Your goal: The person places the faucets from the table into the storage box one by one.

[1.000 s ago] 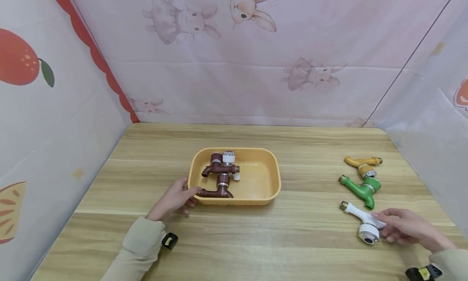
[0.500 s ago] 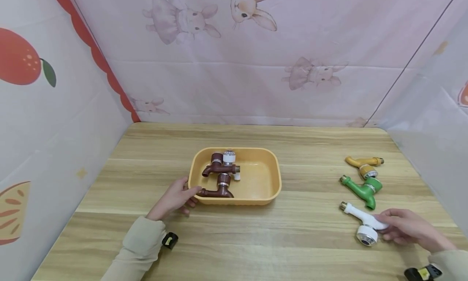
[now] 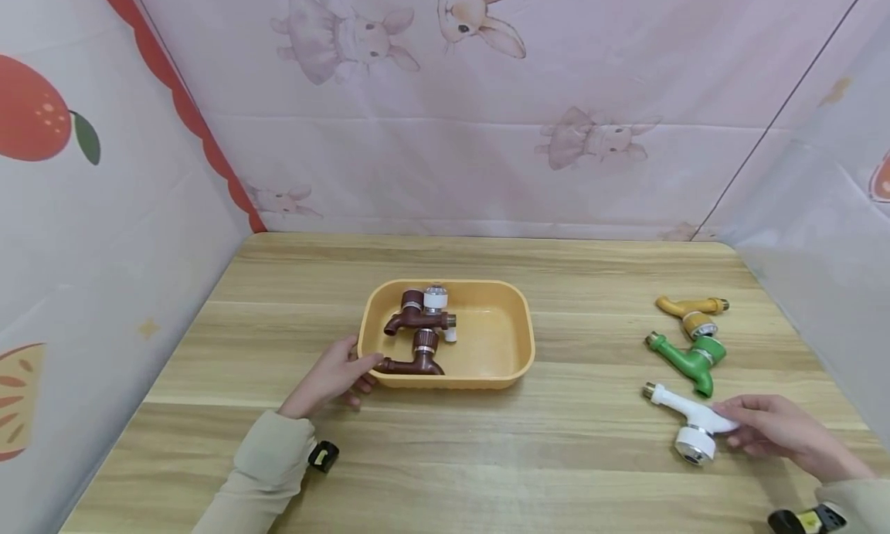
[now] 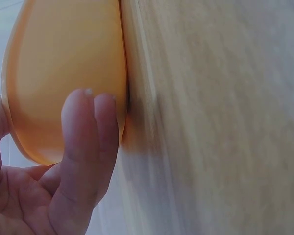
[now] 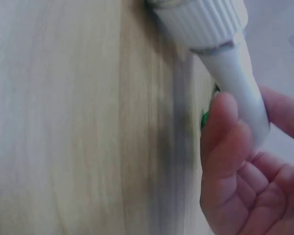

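Note:
My right hand pinches a white faucet by its spout, thumb on one side and fingers on the other. The faucet's brass thread points left and its ribbed knob hangs towards the table. On the left, my left hand grips the near left corner of a yellow plastic basin, thumb over the rim and fingers against the outer wall. Inside the basin lie two brown faucets, one farther back and one along the near wall. A white faucet is partly hidden beneath the back one.
A green faucet lies just beyond the held one, with an orange-yellow faucet behind it. The wooden table meets printed cloth walls at the back and sides.
The white faucet in my right hand has shifted slightly left and its knob has turned and tipped down. My left hand and the basin stay where they were.

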`<act>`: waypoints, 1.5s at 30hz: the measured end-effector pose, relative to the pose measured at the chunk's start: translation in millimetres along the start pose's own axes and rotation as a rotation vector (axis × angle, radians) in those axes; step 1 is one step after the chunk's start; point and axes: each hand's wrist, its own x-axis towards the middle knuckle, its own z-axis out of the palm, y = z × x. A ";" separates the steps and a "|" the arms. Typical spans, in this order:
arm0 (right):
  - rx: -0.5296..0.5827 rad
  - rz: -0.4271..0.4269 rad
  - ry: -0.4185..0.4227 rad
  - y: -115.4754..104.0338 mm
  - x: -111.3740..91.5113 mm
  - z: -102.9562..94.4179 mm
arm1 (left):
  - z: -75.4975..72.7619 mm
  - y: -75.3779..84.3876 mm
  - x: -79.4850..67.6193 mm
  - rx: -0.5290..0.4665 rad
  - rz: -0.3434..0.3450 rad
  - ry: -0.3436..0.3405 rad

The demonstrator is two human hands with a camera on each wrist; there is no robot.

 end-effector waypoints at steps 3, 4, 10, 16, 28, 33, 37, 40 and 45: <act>-0.018 -0.027 0.007 0.4 -0.9 -0.5 | -0.2 0.4 -0.9 0.003 0.004 0.000; -0.023 -0.034 0.010 0.3 -1.1 -0.4 | -0.3 0.4 -1.2 0.005 0.008 0.000; -0.044 -0.056 0.041 -1.1 -2.3 1.7 | -0.7 0.7 -1.9 0.008 0.016 -0.002; -0.063 -0.083 0.050 -3.4 -2.2 3.6 | -0.7 0.6 -1.4 0.013 0.015 -0.001; -0.089 -0.125 0.096 -10.4 -2.0 10.6 | -0.3 -0.1 -1.0 0.023 0.017 0.001; -0.079 -0.158 0.123 -13.8 -2.5 12.5 | -0.1 -0.4 -1.1 0.015 0.017 0.001; -0.086 -0.157 0.150 -17.4 -2.8 12.8 | 0.0 -0.4 -1.2 0.009 0.011 0.003; -0.078 -0.151 0.156 -21.1 -3.0 12.5 | 0.1 -0.7 -0.8 0.010 0.009 0.004; -0.076 -0.164 0.159 -27.9 -2.9 13.1 | -0.2 -1.8 0.3 0.016 0.015 -0.001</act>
